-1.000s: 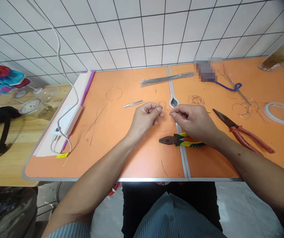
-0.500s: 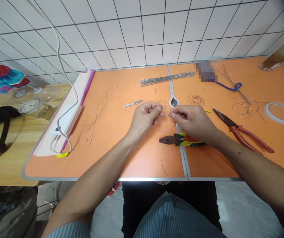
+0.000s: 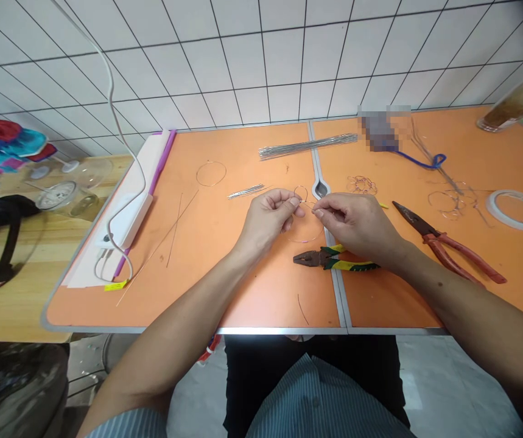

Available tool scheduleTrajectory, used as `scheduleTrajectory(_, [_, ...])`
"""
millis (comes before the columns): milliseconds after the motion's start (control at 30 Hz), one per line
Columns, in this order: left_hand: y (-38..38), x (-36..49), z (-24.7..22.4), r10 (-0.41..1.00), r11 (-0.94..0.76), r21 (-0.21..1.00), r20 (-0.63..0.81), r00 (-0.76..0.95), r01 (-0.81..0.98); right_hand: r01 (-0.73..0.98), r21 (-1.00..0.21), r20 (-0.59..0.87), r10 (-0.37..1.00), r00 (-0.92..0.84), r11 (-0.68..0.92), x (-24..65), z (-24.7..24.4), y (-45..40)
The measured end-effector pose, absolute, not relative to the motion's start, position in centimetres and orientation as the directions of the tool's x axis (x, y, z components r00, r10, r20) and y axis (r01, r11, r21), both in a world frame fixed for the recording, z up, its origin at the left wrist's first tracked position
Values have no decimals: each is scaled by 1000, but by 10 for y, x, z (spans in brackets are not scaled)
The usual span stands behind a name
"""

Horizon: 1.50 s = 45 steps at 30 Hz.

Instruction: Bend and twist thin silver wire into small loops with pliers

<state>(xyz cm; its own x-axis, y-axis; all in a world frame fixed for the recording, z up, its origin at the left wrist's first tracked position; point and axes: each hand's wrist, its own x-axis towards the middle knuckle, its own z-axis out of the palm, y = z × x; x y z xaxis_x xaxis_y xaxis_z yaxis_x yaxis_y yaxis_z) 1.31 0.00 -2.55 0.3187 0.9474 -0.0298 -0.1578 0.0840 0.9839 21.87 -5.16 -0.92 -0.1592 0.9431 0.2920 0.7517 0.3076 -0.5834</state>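
Head view, left to right: well left of your fingers, a white power strip (image 3: pixel 122 222) lay along the edge of the orange tabletop (image 3: pixel 188 298). A loose wire ring (image 3: pixel 210 174) and a small bundle of short wires (image 3: pixel 245 191) sat just left of your left hand (image 3: pixel 265 222). Its fingers (image 3: pixel 290 204) were clenched in a pinch on a thin wire loop (image 3: pixel 304 236), which hung just below them, with a small ring (image 3: pixel 301 193) just above. Your right hand (image 3: pixel 352 225) faced it, its fingers (image 3: pixel 322 213) closed on a fine end of wire; you could not tell exactly how that end joined the loop. The wire looked light and springy, apt to slip or kink, so it seemed best held close to the pinch. Just below your right fingers lay combination pliers (image 3: pixel 334 258) with yellow-and-green handles, near the loop. Further right were a tangle of copper rings (image 3: pixel 361 185), red-handled pliers (image 3: pixel 439 243), more wire rings (image 3: pixel 446 204) and a tape roll (image 3: pixel 519 209).
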Motion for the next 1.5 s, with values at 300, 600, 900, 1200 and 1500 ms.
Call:
scheduleTrajectory(300, [0, 13, -25, 949, 88, 986, -40, 313, -140, 837, -400, 395, 894, -210, 373, 222, -19, -51])
scheduleTrajectory(600, [0, 13, -27, 950, 71, 985, -20, 313, -155, 864, -298, 458, 855, -243, 405, 223, -22, -52])
scheduleTrajectory(900, [0, 12, -26, 941, 87, 989, -43, 334, -119, 871, -289, 426, 868, -255, 397, 223, -21, -53])
scheduleTrajectory(1200, [0, 13, -26, 940, 99, 989, -57, 336, -110, 916, -113, 438, 847, -302, 386, 222, -19, -55])
scheduleTrajectory(1500, [0, 11, -25, 936, 105, 986, -55, 347, -127, 918, 62, 492, 788, -370, 392, 220, -18, -56])
